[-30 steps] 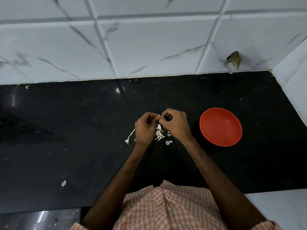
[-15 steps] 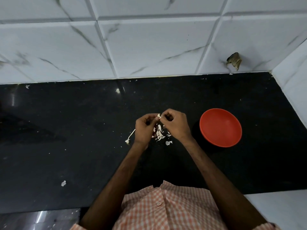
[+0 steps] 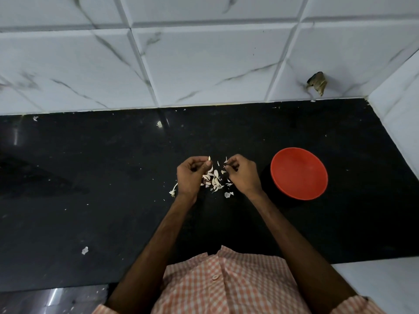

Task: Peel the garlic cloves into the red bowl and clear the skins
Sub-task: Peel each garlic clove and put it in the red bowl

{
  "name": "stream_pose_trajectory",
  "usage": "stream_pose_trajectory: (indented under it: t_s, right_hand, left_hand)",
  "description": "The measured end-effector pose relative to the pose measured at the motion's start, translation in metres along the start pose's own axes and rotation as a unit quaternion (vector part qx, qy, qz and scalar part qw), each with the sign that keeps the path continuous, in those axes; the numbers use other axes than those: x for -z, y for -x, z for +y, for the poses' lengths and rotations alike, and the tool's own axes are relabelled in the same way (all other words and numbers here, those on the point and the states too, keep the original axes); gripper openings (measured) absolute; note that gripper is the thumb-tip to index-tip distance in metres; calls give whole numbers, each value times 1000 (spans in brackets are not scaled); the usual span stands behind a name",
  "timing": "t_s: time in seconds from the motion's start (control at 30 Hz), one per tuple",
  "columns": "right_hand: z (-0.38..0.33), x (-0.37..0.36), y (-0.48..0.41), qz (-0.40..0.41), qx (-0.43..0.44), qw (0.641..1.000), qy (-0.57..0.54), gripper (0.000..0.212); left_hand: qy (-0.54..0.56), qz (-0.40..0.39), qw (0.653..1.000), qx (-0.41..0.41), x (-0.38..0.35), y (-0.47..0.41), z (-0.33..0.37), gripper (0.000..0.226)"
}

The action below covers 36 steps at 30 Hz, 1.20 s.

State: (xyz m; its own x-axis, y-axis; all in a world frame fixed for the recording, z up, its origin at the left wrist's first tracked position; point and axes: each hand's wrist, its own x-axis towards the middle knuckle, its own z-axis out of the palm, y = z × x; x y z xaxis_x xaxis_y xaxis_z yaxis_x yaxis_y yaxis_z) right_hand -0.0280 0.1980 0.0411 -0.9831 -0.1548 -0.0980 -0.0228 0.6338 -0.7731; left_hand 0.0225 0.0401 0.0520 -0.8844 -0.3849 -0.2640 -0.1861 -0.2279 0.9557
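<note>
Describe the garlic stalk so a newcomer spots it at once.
On the black counter, find the left hand. Just left of its wrist, apart from the skin pile, lies the garlic stalk: thin and curved with a tufted end, not a flat flake.

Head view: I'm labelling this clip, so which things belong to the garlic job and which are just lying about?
Job: left hand pinching a garlic clove; right hand pinching a skin strip; skin pile; red bowl.
Lying about: white scrap near the counter's front left; brown scrap on the wall tile.
</note>
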Motion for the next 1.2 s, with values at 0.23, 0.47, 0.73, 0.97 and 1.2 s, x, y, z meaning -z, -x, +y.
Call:
stream_pose_trajectory:
  t_s: [0.23, 0.47, 0.73, 0.97, 1.2]
  right_hand:
    - [11, -7, -1, -31, 9, 998, 57, 13]
    - [15, -5, -1, -15, -9, 1000, 22, 11]
    - [17, 0, -1, 17, -32, 999, -10, 34]
    - [20, 6, -2, 29, -54, 993, -106, 24]
    - [9, 29, 7, -55, -206, 765, -607, 46]
  left_hand:
    - [-30, 16, 999, -6, 4, -3, -8, 13]
    - [-35, 28, 999, 1, 3, -5, -10, 12]
    - [-42, 21, 999, -3, -1, -4, -11, 9]
    - [-58, -10, 998, -26, -11, -2, -9, 9]
    - [-122, -108, 984, -69, -37, -3, -1, 17]
